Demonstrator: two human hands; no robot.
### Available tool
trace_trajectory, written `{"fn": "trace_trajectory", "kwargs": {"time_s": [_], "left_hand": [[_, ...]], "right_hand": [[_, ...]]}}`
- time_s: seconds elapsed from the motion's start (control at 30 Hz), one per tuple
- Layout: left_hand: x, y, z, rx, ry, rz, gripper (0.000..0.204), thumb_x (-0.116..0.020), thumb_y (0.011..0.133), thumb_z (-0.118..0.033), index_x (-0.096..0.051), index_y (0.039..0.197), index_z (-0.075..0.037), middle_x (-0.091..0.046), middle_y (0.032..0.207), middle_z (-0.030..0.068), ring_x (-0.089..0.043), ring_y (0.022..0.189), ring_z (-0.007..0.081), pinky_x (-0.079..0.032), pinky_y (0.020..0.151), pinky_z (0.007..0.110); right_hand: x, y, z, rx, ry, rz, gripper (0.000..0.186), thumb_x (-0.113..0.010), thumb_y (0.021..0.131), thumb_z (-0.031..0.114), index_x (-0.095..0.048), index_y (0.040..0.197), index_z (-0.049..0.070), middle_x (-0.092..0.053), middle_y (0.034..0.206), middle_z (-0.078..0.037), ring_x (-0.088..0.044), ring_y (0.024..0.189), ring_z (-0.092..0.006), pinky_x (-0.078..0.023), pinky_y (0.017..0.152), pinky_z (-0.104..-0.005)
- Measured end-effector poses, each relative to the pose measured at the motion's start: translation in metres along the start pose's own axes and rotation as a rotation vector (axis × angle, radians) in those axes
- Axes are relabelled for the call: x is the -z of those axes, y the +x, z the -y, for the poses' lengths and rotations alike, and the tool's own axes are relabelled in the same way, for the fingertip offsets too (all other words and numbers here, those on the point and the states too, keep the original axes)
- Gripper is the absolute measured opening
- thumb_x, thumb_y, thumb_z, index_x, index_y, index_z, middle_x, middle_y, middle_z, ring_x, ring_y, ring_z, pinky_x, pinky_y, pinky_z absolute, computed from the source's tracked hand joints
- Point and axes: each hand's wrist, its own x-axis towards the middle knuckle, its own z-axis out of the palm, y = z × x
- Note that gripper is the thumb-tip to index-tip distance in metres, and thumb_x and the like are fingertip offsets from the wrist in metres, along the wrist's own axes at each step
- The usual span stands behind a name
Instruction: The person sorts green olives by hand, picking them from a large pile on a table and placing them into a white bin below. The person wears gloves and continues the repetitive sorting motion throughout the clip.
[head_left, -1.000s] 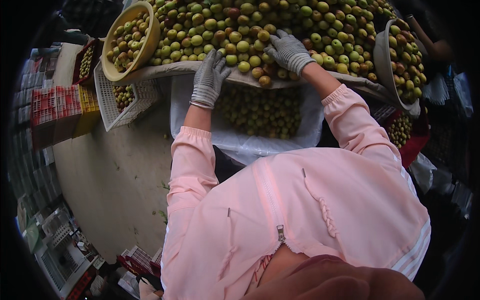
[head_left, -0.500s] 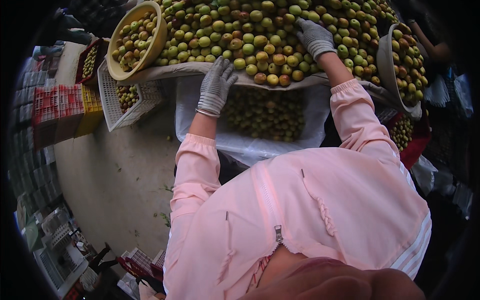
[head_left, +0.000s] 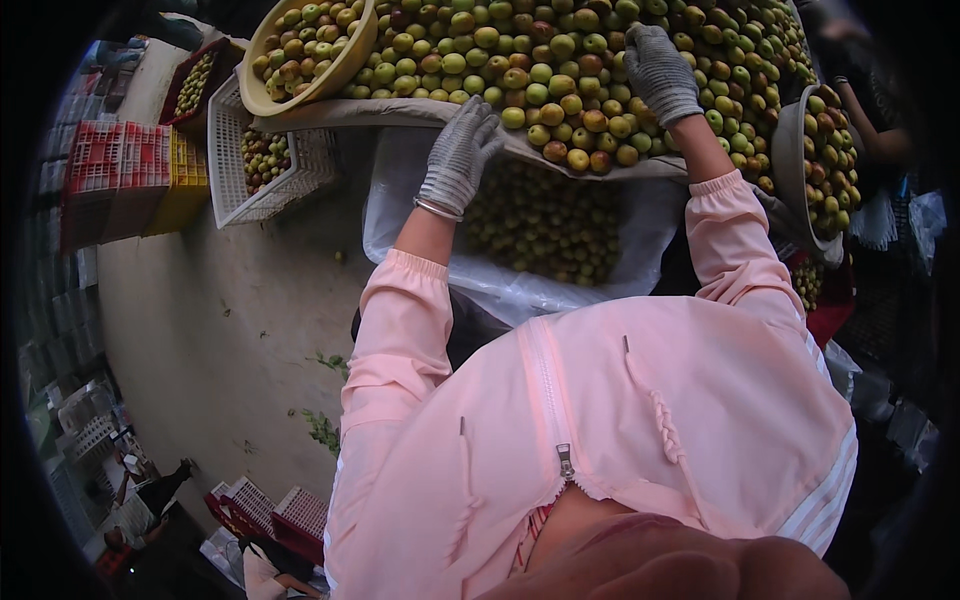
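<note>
My left hand (head_left: 458,155), in a grey striped glove, lies with stretched fingers at the near edge of the cloth (head_left: 405,113) that borders the fruit pile. It holds nothing I can see. My right hand (head_left: 663,75), gloved alike, rests palm down on the heap of green and reddish jujubes (head_left: 560,75). Its fingers point away from me, lying over the fruit; the tips are partly hidden, and no fruit shows in its grasp. Under the cloth edge, below and between my hands, a container lined with clear plastic (head_left: 525,297) holds more jujubes (head_left: 545,225).
A yellow bowl (head_left: 366,48) of jujubes tilts at the left, and a grey bowl (head_left: 790,165) stands at the right. A white crate (head_left: 222,175) with some fruit is beside stacked red and yellow crates (head_left: 115,175). Other people (head_left: 262,572) are at lower left and far right.
The view has shifted, so the table and bowls sit differently in the picture. My left hand keeps its place at the cloth edge. My right hand stays on the heap, its fingers slightly more drawn in.
</note>
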Motion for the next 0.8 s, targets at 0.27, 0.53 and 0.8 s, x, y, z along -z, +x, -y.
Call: {"fn": "trace_trajectory", "kwargs": {"time_s": [0.27,0.53,0.8], "left_hand": [[-0.008,-0.005,-0.004,-0.012,0.065,-0.007,0.054,-0.050,0.094,-0.029,-0.034,0.138,-0.003,-0.038,0.140,0.0188,-0.039,0.128,0.0320,-0.037,0.100,0.044],[-0.004,-0.001,0.000,0.000,0.064,0.041,0.057,-0.050,0.093,-0.030,-0.030,0.142,-0.007,-0.039,0.140,0.0103,-0.041,0.127,0.0269,-0.033,0.100,0.042],[-0.009,-0.018,0.003,-0.024,0.115,0.067,0.063,-0.055,0.092,-0.032,-0.029,0.140,-0.001,-0.032,0.144,0.0188,-0.037,0.130,0.0331,-0.036,0.100,0.047]], "right_hand": [[-0.029,0.020,0.093,0.133,-0.228,0.379,0.021,-0.046,0.090,0.015,-0.056,0.108,0.010,-0.056,0.116,-0.016,-0.063,0.093,-0.0344,-0.053,0.074,-0.0453],[0.025,-0.015,0.068,0.163,-0.249,0.428,0.023,-0.049,0.088,0.016,-0.058,0.108,0.011,-0.056,0.107,-0.016,-0.063,0.089,-0.0347,-0.054,0.071,-0.0444],[0.177,-0.230,-0.110,-0.183,-0.427,0.424,0.021,-0.053,0.085,0.017,-0.056,0.106,0.015,-0.056,0.103,-0.013,-0.062,0.082,-0.0348,-0.052,0.069,-0.0443]]}}
